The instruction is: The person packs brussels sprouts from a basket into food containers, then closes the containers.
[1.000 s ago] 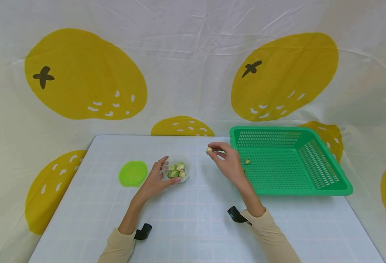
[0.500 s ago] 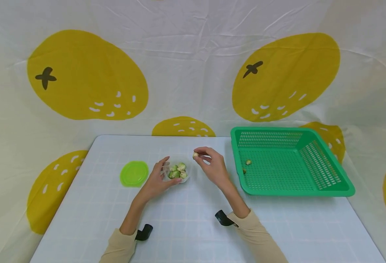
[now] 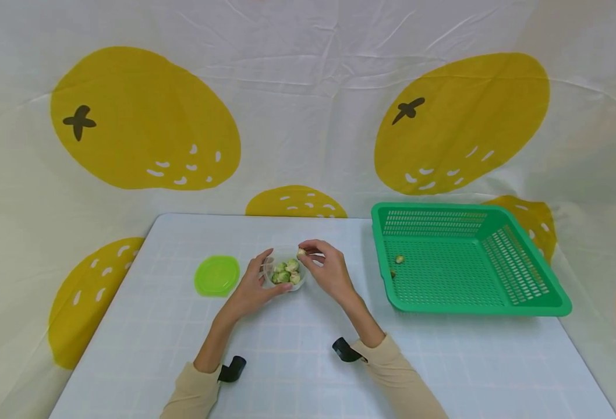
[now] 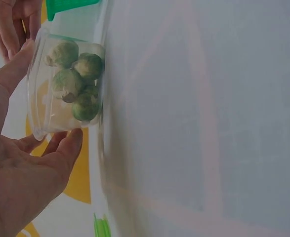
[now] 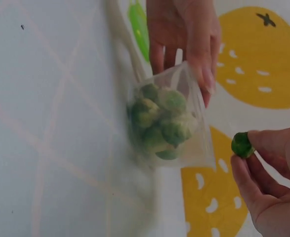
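A clear plastic container (image 4: 46, 111) holding several Brussels sprouts (image 4: 68, 84) stands on the table. My left hand (image 3: 250, 291) grips its rim from the left, thumb on the near side and fingers on the far side. Between thumb and fingertips my right hand (image 3: 331, 273) pinches a single Brussels sprout (image 5: 241, 145). In the head view that sprout is at the container's far right rim; the right wrist view shows it outside, a little apart from the rim. Two small sprouts (image 3: 399, 259) lie at the left side of the green basket (image 3: 470, 311).
A bright green lid (image 3: 216, 276) lies flat on the table to the left of the container. The basket takes up the table's right side. Behind the table hangs a white cloth (image 3: 308, 116) printed with yellow fruit.
My right hand has moved left from beside the basket to the container, carrying the pinched sprout. The left hand has kept its hold on the container.
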`<move>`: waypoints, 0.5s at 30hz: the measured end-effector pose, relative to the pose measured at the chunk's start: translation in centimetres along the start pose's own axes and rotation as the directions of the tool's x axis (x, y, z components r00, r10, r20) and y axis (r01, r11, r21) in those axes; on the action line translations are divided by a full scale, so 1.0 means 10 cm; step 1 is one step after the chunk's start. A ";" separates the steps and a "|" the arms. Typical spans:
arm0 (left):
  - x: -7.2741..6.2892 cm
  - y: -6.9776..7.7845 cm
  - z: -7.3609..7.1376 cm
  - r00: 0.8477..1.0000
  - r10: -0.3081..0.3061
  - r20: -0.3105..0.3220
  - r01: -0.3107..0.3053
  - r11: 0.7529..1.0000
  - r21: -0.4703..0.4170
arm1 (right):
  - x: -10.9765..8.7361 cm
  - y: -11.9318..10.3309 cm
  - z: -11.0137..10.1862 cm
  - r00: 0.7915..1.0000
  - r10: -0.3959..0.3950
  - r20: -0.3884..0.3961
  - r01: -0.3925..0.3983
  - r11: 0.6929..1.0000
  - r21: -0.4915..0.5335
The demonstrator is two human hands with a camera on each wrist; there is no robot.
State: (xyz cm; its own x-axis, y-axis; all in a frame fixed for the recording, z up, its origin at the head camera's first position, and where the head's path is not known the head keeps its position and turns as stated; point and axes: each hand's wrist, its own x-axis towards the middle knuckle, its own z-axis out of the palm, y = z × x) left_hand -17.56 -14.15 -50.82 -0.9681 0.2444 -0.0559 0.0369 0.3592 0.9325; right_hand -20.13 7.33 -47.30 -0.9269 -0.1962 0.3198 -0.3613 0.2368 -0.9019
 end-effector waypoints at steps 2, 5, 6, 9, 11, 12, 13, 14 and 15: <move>0.00 0.01 0.00 1.000 0.004 0.003 -0.004 1.000 0.000 | 0.00 0.01 0.02 1.000 -0.001 0.015 0.001 1.000 -0.010; -0.01 0.01 0.00 1.000 0.010 0.003 -0.010 1.000 -0.004 | 0.00 0.03 0.07 0.999 0.007 0.035 -0.006 1.000 -0.027; -0.01 0.01 0.00 1.000 0.012 0.002 -0.012 1.000 -0.006 | 0.01 0.03 0.09 0.999 0.011 0.041 -0.009 0.999 -0.034; -0.01 0.00 0.00 1.000 0.019 0.001 -0.019 1.000 -0.011 | 0.01 0.06 0.13 0.999 0.013 0.053 -0.010 0.999 -0.051; 0.00 -0.01 0.00 1.000 0.020 0.001 -0.020 1.000 -0.016 | 0.02 0.07 0.16 0.998 0.004 0.060 0.000 0.998 -0.060; 0.00 -0.02 0.00 1.000 0.022 0.002 -0.022 1.000 -0.018 | 0.02 0.08 0.17 0.998 0.001 0.064 0.003 0.998 -0.059; -0.01 -0.02 0.00 1.000 0.022 0.002 -0.022 1.000 -0.019 | 0.02 0.09 0.18 0.998 -0.009 0.068 0.013 0.998 -0.061; -0.01 -0.02 0.00 1.000 0.021 0.002 -0.021 1.000 -0.021 | 0.02 0.10 0.19 0.997 -0.016 0.075 0.021 0.998 -0.061; -0.01 -0.03 0.00 1.000 0.019 0.001 -0.019 1.000 -0.023 | 0.02 0.11 0.20 0.996 -0.027 0.082 0.033 0.997 -0.063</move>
State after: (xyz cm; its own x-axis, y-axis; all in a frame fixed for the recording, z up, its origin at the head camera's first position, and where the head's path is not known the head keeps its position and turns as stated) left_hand -17.49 -14.25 -51.09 -0.9669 0.2524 -0.0381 0.0499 0.3335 0.9414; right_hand -20.57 5.67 -48.83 -0.9052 -0.2803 0.3195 -0.3971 0.2899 -0.8708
